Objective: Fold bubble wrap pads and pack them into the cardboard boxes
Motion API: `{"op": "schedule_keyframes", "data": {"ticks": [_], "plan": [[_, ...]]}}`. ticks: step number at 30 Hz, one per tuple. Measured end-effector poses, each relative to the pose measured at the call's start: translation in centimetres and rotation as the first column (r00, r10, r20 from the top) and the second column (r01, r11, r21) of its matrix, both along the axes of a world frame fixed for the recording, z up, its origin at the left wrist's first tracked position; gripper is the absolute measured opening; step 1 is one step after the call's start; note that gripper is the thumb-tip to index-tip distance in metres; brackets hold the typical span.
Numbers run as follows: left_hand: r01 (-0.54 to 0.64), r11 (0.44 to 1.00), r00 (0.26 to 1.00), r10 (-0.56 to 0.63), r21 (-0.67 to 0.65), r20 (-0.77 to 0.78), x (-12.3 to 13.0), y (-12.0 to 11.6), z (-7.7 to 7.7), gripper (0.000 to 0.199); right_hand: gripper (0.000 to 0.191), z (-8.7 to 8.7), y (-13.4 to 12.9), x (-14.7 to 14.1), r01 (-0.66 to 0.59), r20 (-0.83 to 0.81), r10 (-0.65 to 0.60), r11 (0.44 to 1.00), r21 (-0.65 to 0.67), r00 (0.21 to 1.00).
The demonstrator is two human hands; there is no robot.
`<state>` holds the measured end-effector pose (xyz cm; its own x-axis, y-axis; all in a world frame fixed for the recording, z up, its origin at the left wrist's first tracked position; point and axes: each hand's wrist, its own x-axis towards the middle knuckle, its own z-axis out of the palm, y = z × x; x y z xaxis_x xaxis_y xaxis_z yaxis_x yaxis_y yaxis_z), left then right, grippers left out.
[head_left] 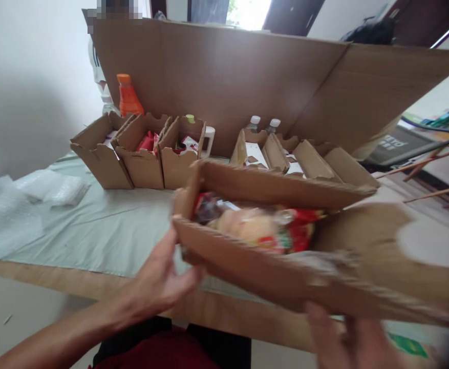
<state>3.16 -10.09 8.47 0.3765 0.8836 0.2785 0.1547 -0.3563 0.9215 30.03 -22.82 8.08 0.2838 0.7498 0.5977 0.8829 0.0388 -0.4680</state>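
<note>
A long open cardboard box (247, 256), blurred by motion, is held tilted above the front of the table. Inside it lie several packets, among them a red one (303, 228) and a pale, beige one (247, 223). My left hand (168, 279) grips the box's left end, its thumb at the near side and its other fingers partly hidden behind the cardboard. My right hand (347, 335) holds the near side from below at the lower right, with part of it cut off by the frame edge.
Behind stand several cardboard bins (143, 169) with items, an orange bottle (128, 97), white-capped bottles (263, 124) and a tall cardboard panel (239, 77). Bubble wrap (36, 200) lies on the green tablecloth (105, 230) at left. A green packet (408, 346) is at lower right.
</note>
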Motion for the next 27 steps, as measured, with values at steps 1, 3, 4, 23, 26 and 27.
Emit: {"op": "schedule_keyframes", "data": {"ticks": [1,3,4,23,26,27], "plan": [[-0.084,0.996,0.996,0.085,-0.036,0.016,-1.5,0.1,-1.0,0.054,0.028,-1.5,-0.2,-1.2,-0.084,0.018,0.084,0.996,-0.025,0.996],[-0.187,0.98,0.979,0.192,-0.074,0.064,-3.9,2.1,-2.5,0.057,0.04,-4.1,0.8,-4.2,-0.153,0.029,0.153,0.988,-0.006,0.988],[-0.176,0.982,0.98,0.181,-0.064,0.081,-4.6,3.8,-2.9,0.062,0.047,-5.1,1.6,-5.7,-0.155,0.016,0.155,0.988,0.015,0.988],[0.19,0.977,0.939,-0.153,0.093,-0.308,0.4,3.0,-13.4,0.108,0.056,-10.8,9.2,-1.1,-0.292,-0.651,0.107,0.939,-0.183,0.752],[0.212,0.968,0.911,-0.145,0.137,-0.387,1.2,2.7,-13.9,0.114,0.044,-11.6,8.9,-1.7,-0.234,-0.636,0.075,0.957,-0.17,0.768],[0.213,0.965,0.908,-0.137,0.154,-0.397,1.4,2.7,-14.2,0.111,0.041,-11.7,8.6,-1.8,-0.219,-0.615,0.063,0.959,-0.18,0.786]]}}
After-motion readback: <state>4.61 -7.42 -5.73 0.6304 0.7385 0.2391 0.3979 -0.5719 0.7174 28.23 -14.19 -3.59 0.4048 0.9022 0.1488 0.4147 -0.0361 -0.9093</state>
